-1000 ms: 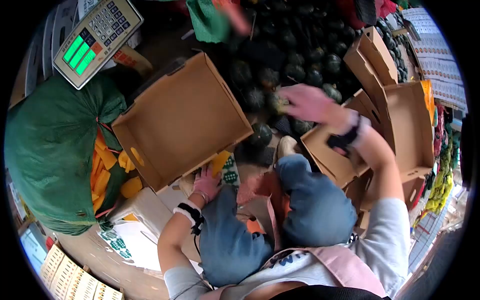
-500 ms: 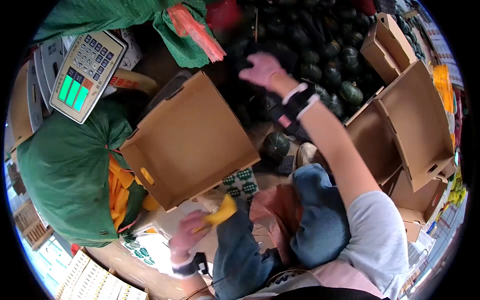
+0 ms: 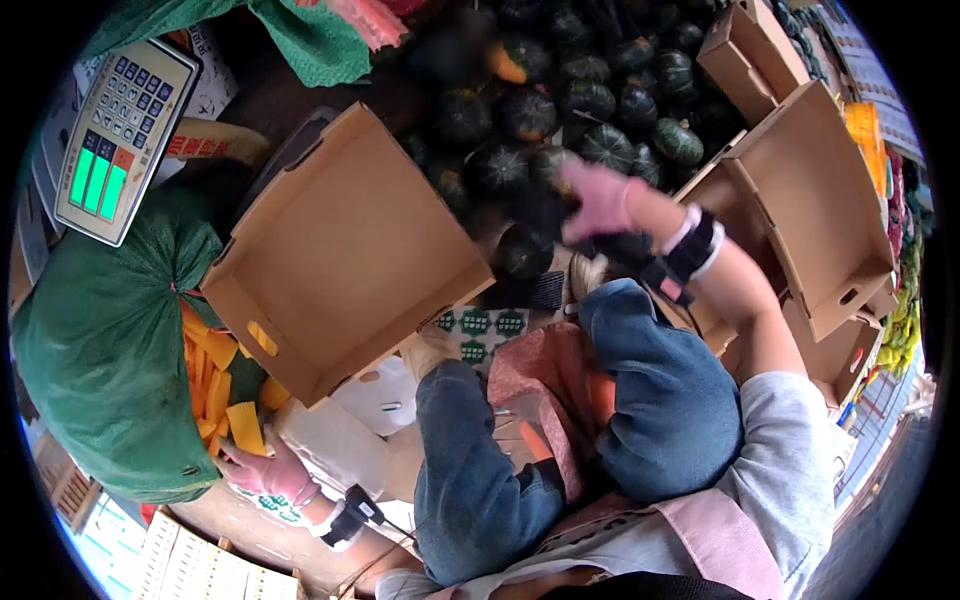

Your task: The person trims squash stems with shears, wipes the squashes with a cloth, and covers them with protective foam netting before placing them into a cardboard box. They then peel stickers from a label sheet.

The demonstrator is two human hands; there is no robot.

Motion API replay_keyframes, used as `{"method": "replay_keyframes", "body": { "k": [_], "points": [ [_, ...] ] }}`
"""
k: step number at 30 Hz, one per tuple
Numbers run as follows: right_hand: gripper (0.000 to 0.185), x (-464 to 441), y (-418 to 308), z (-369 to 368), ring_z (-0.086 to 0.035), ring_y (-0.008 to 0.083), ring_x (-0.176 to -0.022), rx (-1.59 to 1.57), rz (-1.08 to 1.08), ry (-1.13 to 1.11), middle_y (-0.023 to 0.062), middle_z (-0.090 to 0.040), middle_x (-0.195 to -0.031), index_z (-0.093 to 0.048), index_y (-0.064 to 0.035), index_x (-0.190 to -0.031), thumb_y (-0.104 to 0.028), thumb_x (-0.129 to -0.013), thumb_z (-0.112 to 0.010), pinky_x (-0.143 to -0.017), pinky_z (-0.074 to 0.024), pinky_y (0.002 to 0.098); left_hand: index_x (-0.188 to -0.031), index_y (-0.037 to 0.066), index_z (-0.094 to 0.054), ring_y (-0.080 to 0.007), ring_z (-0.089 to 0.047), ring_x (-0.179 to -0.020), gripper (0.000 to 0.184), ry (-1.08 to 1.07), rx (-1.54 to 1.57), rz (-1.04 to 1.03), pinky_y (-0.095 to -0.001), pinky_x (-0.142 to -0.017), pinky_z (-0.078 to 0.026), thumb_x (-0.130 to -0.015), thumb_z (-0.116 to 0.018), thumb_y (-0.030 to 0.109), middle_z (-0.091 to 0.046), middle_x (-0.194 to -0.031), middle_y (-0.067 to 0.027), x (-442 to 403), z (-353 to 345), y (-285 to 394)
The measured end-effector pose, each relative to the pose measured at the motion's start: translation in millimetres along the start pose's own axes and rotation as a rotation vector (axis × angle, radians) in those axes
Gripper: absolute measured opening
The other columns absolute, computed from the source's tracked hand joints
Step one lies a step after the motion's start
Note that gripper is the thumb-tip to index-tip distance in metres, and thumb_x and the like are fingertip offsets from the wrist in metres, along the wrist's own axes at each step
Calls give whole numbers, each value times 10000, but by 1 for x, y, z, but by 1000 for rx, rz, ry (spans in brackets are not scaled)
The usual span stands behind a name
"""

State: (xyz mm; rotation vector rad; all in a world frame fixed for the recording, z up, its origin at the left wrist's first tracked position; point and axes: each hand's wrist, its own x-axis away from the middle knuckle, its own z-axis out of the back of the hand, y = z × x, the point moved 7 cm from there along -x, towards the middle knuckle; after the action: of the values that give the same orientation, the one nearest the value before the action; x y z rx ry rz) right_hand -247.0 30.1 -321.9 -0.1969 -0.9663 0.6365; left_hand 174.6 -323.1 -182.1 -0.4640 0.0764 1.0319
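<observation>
My left hand (image 3: 268, 472), in a pink glove, is at the lower left beside the opening of a green mesh sack (image 3: 110, 350). A ridged yellow piece (image 3: 245, 428) sits between its thumb and fingers, against other yellow-orange pieces (image 3: 205, 385) in the sack. My right hand (image 3: 598, 200), also pink-gloved, is over the near edge of a pile of dark green squashes (image 3: 590, 100). Motion smears its fingers, and a dark blurred shape lies beside them; whether it holds that cannot be made out. An open, empty cardboard box (image 3: 345, 255) is tilted between my hands.
A scale (image 3: 125, 140) with lit green displays stands at the upper left. Several open cardboard boxes (image 3: 810, 200) are stacked at the right. Green and pink-red cloth (image 3: 315, 40) hangs at the top. Patterned packaging (image 3: 490, 325) lies near my feet, and light-coloured boxes (image 3: 200, 565) are at the lower left.
My left hand has moved left and down with the yellow piece, from beside my knee to the sack opening. My right hand has come back from farther over the squashes. The view has shifted.
</observation>
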Motion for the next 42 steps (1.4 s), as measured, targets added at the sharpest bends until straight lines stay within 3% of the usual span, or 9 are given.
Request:
{"method": "replay_keyframes", "body": {
  "k": [3, 6, 12, 17, 26, 31, 36, 39, 42],
  "points": [
    [527, 10, 24, -68, -518, 356, -1083, 152, -159, -334, 237, -537, -1125, -615, -48, -1051, -301, -604, -732, -894, -442, 414, -1364, 145, -363, -381, -372, -1218, 720, 215, 145, -204, -500, -958, -336, -784, -636, 474, -337, -1360, -231, 1, 23, 56],
    [408, 3, 43, -81, -345, 374, -1241, 343, -226, -106, 235, -351, -1353, -672, -142, -1015, -273, -629, -662, -934, -424, 387, -1280, 93, -450, -384, -385, -1195, 632, 350, 253, -292, -503, -944, -346, -774, -679, 393, -356, -1340, -227, 8, 52, 93],
    [368, 6, 43, -98, -465, 261, -1137, 474, -272, -62, 103, -604, -1091, -669, -117, -1009, -243, -663, -666, -886, -370, 356, -1271, 99, -453, -385, -363, -1214, 543, 208, 282, -331, -501, -948, -331, -831, -616, 373, -338, -1340, -215, 27, 67, 107],
    [339, 29, 47, -71, -562, 308, -971, 371, 140, 10, 138, -620, -947, -636, -51, -914, -278, -663, -642, -845, -463, 392, -1267, 101, -460, -387, -356, -1213, 532, 44, 349, -335, -506, -956, -328, -827, -605, 364, -347, -1337, -208, 51, 68, 101],
    [514, 35, 59, -32, -575, 340, -936, -120, -3, 533, 169, -575, -989, -555, -36, -1011, -348, -642, -729, -797, -469, 392, -1282, 104, -443, -400, -350, -1213, 544, -86, 368, -414, -518, -989, -309, -797, -613, 282, -347, -1339, -206, 64, 71, 120],
    [877, 42, -22, -40, -568, 315, -1016, -562, 688, -235, 199, -565, -1069, -391, -71, -1263, -393, -567, -816, -891, -429, 374, -1294, 113, -426, -397, -353, -1210, 559, -146, 346, -414, -515, -988, -306, -801, -611, 301, -349, -1345, -198, 58, 64, 124],
    [1058, 49, -31, -88, -537, 366, -1071, -107, 502, -578, 221, -564, -1123, -264, -104, -1389, -466, -557, -809, -924, -409, 404, -1309, 101, -406, -388, -343, -1228, 607, -251, 362, -478, -499, -1010, -284, -783, -629, 306, -359, -1342, -199, 48, 55, 151],
    [758, 43, -6, -60, -547, 356, -1029, -261, 605, -140, 185, -587, -1073, -435, -74, -1285, -424, -680, -728, -860, -438, 419, -1316, 104, -404, -396, -329, -1230, 644, -284, 358, -523, -505, -1009, -280, -753, -652, 297, -339, -1351, -205, 51, 58, 159],
    [410, 107, 26, 42, -551, 297, -899, 256, 292, 696, 124, -571, -959, -556, -94, -1034, -290, -694, -676, -771, -446, 415, -1310, 115, -418, -388, -337, -1220, 654, -237, 361, -535, -503, -998, -291, -739, -652, 334, -331, -1361, -200, 61, 75, 147]
  ]
}}
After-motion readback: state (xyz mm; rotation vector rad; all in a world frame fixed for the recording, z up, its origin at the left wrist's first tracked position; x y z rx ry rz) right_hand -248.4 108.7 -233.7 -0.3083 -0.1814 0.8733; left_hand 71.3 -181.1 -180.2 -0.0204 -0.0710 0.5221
